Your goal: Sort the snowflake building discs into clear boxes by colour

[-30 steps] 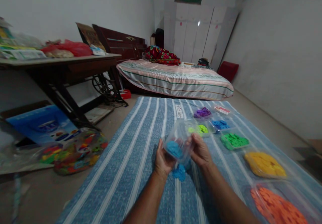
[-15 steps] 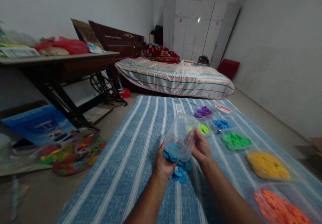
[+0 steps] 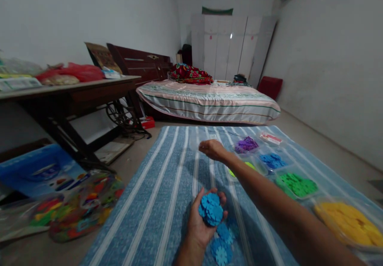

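Palm up near the front of the table, my left hand (image 3: 200,224) cups a pile of blue snowflake discs (image 3: 211,209), its fingers curled around them. More loose blue discs (image 3: 222,244) lie on the cloth just beside it. My right hand (image 3: 212,149) reaches out toward the far end of the table, fingers closed on the edge of a clear plastic container (image 3: 194,140). The container is faint and partly hidden by the hand. Below my right forearm, a container with yellow-green discs (image 3: 249,165) is partly covered.
Along the right side stand clear containers of purple pieces (image 3: 247,144), darker blue pieces (image 3: 273,160), green pieces (image 3: 296,184) and yellow pieces (image 3: 348,222). A red-and-white item (image 3: 271,138) sits behind them. Bags of colourful pieces (image 3: 89,206) lie left of the striped tablecloth (image 3: 155,190).
My right hand has carried the clear container forward, away from my left hand. The left hand has lowered toward me, the blue discs in its palm. The view has tilted up a little.
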The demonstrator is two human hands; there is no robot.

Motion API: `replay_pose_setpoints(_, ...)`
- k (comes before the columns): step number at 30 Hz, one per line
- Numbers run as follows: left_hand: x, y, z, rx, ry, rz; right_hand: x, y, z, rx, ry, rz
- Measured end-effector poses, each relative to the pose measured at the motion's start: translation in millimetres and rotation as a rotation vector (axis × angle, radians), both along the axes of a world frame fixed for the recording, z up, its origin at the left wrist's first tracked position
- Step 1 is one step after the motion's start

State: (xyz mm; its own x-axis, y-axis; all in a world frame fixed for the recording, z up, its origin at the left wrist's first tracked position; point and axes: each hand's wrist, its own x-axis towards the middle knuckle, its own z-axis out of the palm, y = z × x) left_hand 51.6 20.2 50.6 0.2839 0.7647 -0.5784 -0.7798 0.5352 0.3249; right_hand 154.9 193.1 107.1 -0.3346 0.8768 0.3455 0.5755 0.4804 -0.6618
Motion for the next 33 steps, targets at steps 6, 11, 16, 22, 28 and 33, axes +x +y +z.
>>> replay_pose_setpoints(6,-1.2,2.2,-0.1,-0.014,0.055,-0.035,-14.6,-1.4,-21.3,0.108,-0.141,-0.147)
replay_pose_setpoints(11,0.3,3.3,-2.1,-0.005,0.106,-0.052,5.9,-55.8,-20.7,0.157,-0.280,-0.182)
replay_pose_setpoints(16,2.0,2.8,-0.1,0.039,0.105,-0.052,56.1,-119.9,-28.9,0.038,-0.582,-0.394)
replay_pose_setpoints(22,-1.9,2.8,3.8,0.071,0.061,-0.059,97.8,-138.9,-55.4,-0.093,-0.729,-0.469)
replay_pose_setpoints(28,-7.6,5.1,-1.6,0.097,0.000,0.005,94.8,-154.8,-43.6,0.030,-0.515,-0.401)
replay_pose_setpoints(33,-2.7,2.4,-9.5,0.142,-0.023,0.014,72.7,-195.3,-3.9,0.094,0.200,-0.167)
